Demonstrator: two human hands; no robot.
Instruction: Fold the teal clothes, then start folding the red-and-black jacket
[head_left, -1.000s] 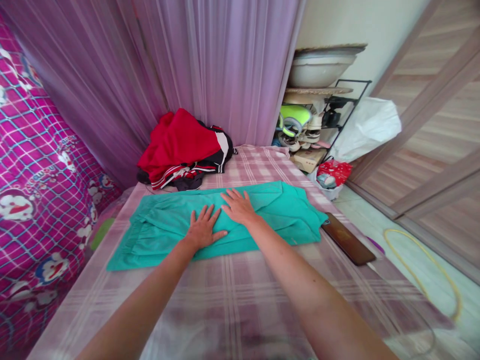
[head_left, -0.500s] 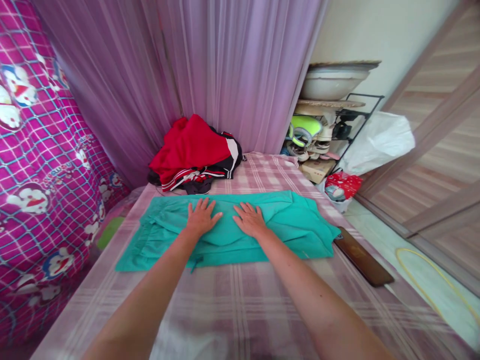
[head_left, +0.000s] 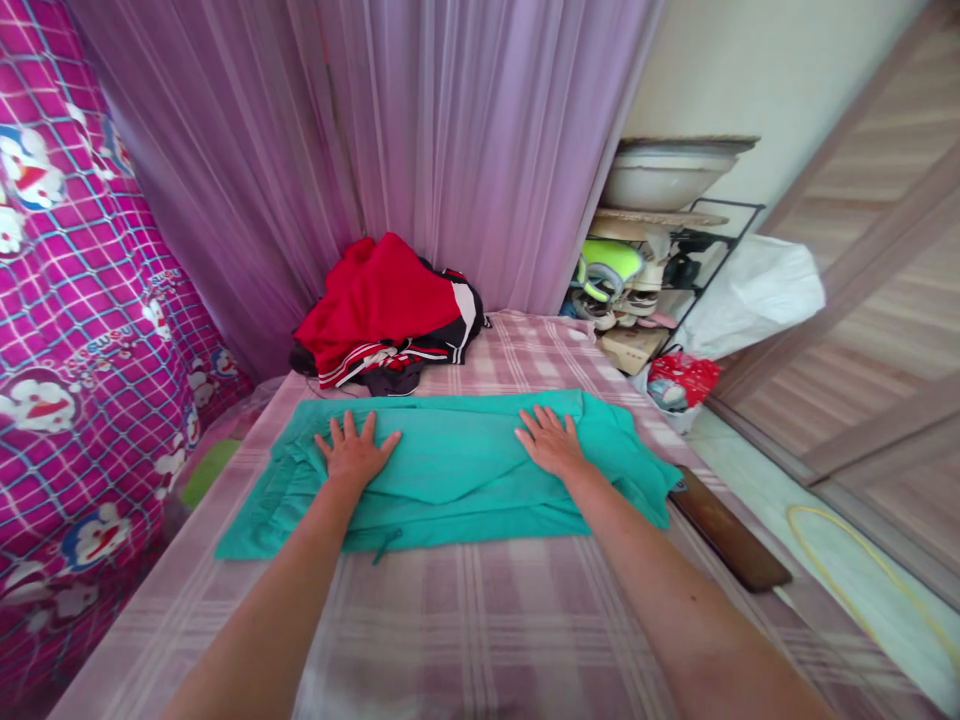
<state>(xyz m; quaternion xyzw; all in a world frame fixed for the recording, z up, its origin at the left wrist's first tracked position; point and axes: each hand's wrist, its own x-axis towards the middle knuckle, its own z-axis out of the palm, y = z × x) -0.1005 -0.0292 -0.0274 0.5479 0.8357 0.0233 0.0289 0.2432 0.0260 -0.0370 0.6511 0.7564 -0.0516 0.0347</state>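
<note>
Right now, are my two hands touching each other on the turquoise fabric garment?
No, the left hand and right hand lie apart, with the turquoise fabric garment showing between them.

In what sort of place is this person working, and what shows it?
Probably a bedroom in a home: a purple curtain hangs at the back, a green garment lies on plaid cloth, and wooden panels, perhaps wardrobe doors, stand at the right.

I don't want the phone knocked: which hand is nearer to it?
Right. The right hand lies spread on the green cloth, left of the phone; the left hand is farther left, near the cloth's gathered end.
</note>
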